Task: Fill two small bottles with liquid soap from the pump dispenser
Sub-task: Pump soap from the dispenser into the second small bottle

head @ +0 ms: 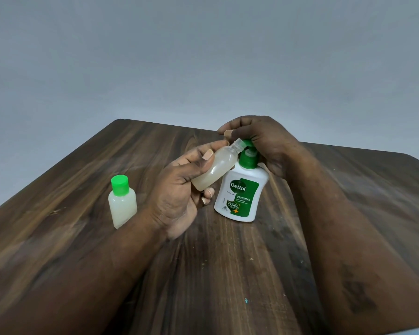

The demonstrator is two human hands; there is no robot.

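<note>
Over table, left hand tilts bottle against pump.

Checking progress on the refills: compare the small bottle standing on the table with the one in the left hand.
The standing bottle wears its green cap; the held bottle is uncapped, neck open. The standing bottle is upright on the table; the held bottle is tilted in the left hand's grip, mouth at the Dettol pump dispenser's spout. Both are small, translucent and hold pale liquid.
</note>
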